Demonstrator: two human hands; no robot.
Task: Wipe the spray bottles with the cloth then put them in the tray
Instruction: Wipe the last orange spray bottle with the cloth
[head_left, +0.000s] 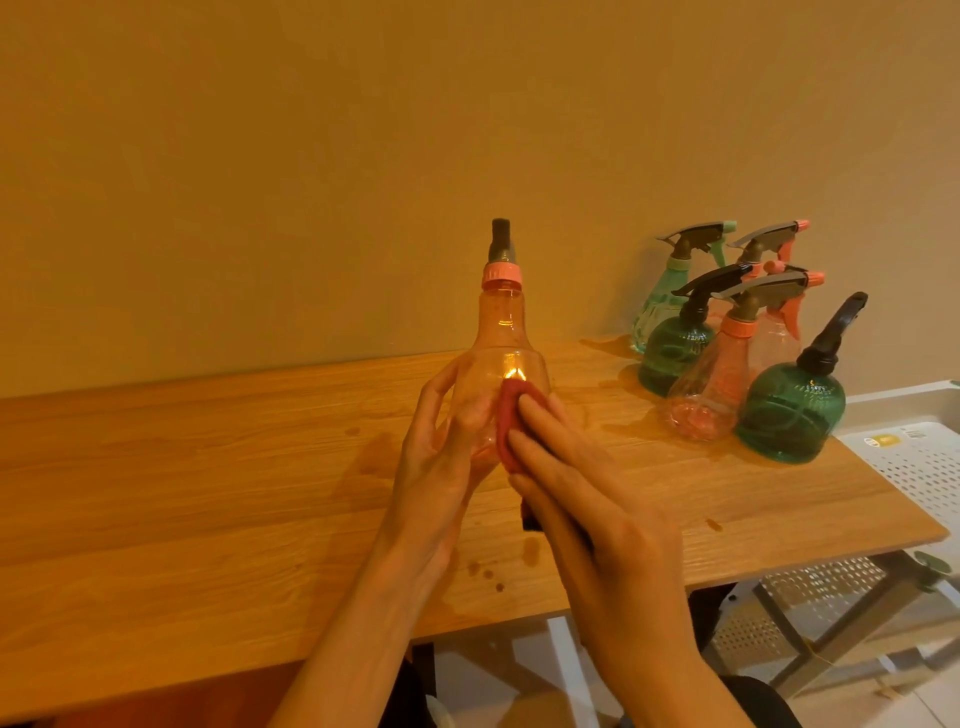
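Fingers (540, 441) of the right hand (613, 525), held straight and close together, press a red cloth (511, 415) flat against the lower body of a clear orange spray bottle (501, 332); the fingers of the left hand (436, 467) curl round that bottle's far side and hold it upright above the wooden counter (208, 493), nozzle pointing away. Wiping is judged to be the step in hand. Five more spray bottles (727, 343), green, teal and orange, stand clustered at the counter's right rear, well apart from the hands. A white perforated tray (914, 457) lies just beyond the counter's right edge, with no bottle seen in its visible part. Next, the wiped bottle probably needs carrying rightward past the cluster and setting in the tray. A yellow label on the tray is too small to read
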